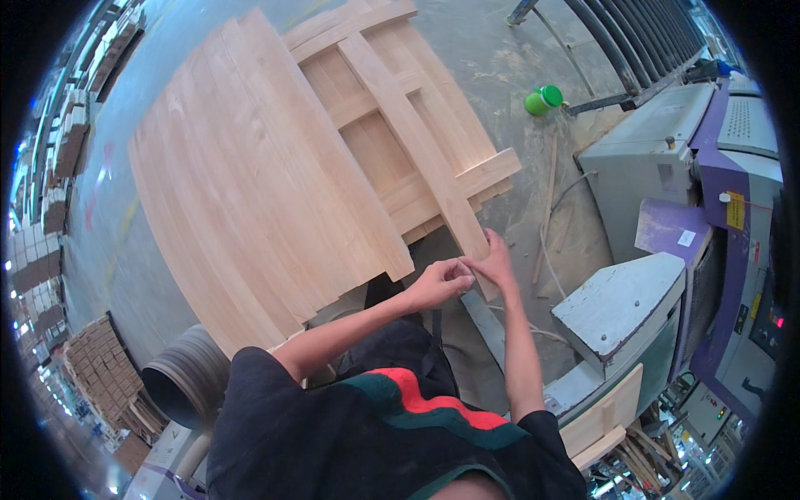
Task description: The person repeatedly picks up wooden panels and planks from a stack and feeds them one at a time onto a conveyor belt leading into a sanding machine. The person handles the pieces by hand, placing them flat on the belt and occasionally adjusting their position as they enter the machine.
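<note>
A long narrow wooden board lies slantwise over a stack of pale boards, its near end jutting out toward me. My right hand is closed around that near end, thumb on the left edge and fingers on the far right side. Close by, my left hand has its fingers curled together beside the same end, near my right thumb; whether anything is pinched in them is hidden. To the left lies a wide layer of side-by-side boards. Crosswise wooden strips rest under the narrow board.
A purple and grey machine stands at the right, with a pale worn metal cover nearer me. A green container sits on the floor beside a dark rack. A ribbed hose and stacked wood are at left.
</note>
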A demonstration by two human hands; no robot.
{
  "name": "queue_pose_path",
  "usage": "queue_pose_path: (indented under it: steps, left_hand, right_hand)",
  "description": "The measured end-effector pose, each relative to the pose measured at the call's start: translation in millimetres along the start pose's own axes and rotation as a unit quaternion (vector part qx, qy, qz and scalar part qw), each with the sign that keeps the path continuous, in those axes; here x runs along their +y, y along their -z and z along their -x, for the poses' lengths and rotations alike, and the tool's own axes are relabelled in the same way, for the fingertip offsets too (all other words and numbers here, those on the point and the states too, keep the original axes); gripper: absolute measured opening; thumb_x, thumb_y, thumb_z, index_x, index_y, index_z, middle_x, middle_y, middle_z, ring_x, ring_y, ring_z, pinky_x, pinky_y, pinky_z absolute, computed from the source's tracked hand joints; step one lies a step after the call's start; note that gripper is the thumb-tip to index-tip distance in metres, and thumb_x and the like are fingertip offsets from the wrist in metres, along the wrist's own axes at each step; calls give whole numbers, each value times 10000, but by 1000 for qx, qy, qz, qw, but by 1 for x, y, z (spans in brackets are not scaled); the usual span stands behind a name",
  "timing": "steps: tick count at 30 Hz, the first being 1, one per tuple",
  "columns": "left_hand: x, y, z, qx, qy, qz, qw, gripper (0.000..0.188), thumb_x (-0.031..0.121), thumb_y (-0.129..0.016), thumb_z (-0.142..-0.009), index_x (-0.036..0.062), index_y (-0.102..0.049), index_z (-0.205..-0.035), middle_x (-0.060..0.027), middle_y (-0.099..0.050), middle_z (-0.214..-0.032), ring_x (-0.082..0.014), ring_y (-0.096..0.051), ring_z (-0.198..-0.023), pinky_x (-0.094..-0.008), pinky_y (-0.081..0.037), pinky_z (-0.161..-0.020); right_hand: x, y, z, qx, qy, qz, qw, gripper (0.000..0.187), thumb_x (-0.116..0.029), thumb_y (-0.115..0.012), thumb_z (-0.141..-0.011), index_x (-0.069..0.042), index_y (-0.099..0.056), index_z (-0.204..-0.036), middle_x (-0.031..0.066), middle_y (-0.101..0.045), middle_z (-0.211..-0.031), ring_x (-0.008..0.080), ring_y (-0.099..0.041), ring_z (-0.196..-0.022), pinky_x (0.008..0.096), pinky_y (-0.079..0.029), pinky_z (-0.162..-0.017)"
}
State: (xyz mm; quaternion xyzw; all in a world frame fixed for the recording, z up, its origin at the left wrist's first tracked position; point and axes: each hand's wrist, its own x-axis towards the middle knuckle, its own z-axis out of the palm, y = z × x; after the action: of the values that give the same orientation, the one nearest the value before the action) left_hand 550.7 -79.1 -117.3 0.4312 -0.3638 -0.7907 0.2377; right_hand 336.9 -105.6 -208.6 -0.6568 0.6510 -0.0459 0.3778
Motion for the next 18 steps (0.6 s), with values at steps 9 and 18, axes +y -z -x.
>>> queue_pose_path:
  steps: [9,18]
  left_hand:
    - [-1,-3,-9,31,-40,16,999,200,200,-582,-909,23,-587,-1001,-42,-628,-871,-117,-593,-752,-261,-487,-674]
    - [37,39,17,178,-11,17,984,237,183,-524,-928,10,-551,-1088,-115,-647,-940,-174,-635,-781,-312,-502,-752]
  right_hand:
    - [-17,-43,11,229,-53,77,969,994,-396,-790,-617,-18,-271,-1376,220,-472,-1217,395,-487,-1090,512,-385,-912]
    - [26,-9,82,274,-77,83,955,1019,-472,-774,-614,-17,-278,-1380,205,-457,-1247,353,-440,-1154,483,-331,-983]
